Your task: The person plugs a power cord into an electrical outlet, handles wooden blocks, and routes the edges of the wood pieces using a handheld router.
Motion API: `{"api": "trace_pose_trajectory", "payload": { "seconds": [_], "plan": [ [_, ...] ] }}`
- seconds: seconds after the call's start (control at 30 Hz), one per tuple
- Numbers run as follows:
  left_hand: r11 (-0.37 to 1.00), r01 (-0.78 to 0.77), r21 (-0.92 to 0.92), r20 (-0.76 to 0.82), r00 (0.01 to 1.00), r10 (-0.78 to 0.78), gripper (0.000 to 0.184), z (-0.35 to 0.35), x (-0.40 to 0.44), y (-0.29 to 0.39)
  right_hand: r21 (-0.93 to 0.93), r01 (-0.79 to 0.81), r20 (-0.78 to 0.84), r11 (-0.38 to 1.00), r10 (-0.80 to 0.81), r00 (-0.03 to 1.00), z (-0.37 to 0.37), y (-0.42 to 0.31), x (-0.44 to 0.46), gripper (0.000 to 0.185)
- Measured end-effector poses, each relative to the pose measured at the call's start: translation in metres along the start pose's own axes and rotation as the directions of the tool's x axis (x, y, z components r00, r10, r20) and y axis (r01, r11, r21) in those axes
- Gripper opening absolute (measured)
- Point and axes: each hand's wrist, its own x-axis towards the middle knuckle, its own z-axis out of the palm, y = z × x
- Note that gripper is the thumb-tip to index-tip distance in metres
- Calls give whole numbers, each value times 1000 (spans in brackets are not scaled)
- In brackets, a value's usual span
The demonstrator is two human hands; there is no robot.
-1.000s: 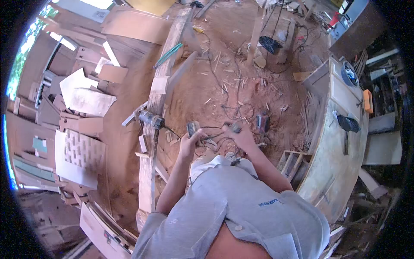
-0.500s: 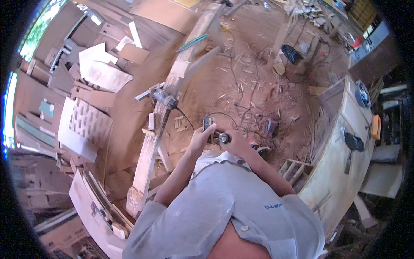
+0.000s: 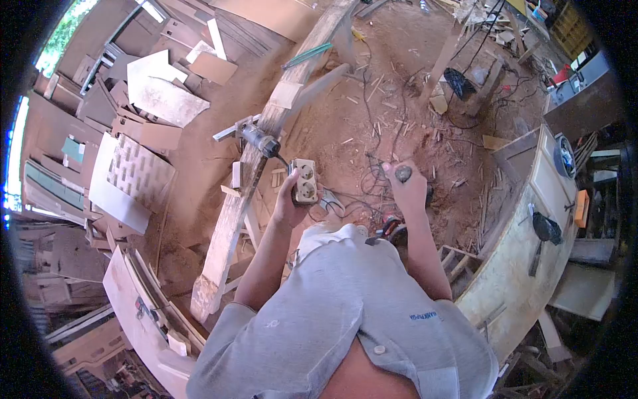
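Observation:
In my left hand (image 3: 290, 205) is a pale extension socket block (image 3: 305, 182), its round outlets facing up toward me; the fingers are wrapped around its side. Off to the right, my right hand (image 3: 412, 193) grips a dark, round-ended plug (image 3: 403, 174), held apart from the block. Just beyond my left hand, a grey power tool (image 3: 259, 141) with a black end lies on a long wooden beam (image 3: 229, 229). A dark cord runs from the tool toward the socket block, partly hidden behind it.
Tangled cables (image 3: 372, 179) and wood scraps lie on the reddish ground. A red tool (image 3: 392, 223) sits close below my hands. On the right stands a worn pale panel (image 3: 525, 266) with a black object (image 3: 546, 225) on it. Boards (image 3: 169, 100) are stacked at left.
My hands, close together before, have moved apart. The left hand turned the socket block face up and shifted left; the right hand moved right with the plug, which is now away from the block.

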Motion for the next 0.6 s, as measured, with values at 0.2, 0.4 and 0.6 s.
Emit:
{"api": "trace_pose_trajectory", "payload": {
  "seconds": [0.2,0.4,0.6],
  "plan": [
    [999,26,28,97,995,-29,62,-4,25,-10,100,656,-13,748,-658,752,25,-41,-22,38],
    [998,25,65,177,984,-36,64,-6,51,4,106,555,375,825,-550,746,28,-88,-16,27],
    [998,0,68,63,998,-4,58,-10,88,21,49,472,494,880,-432,755,25,-132,8,26]
  ]
}}
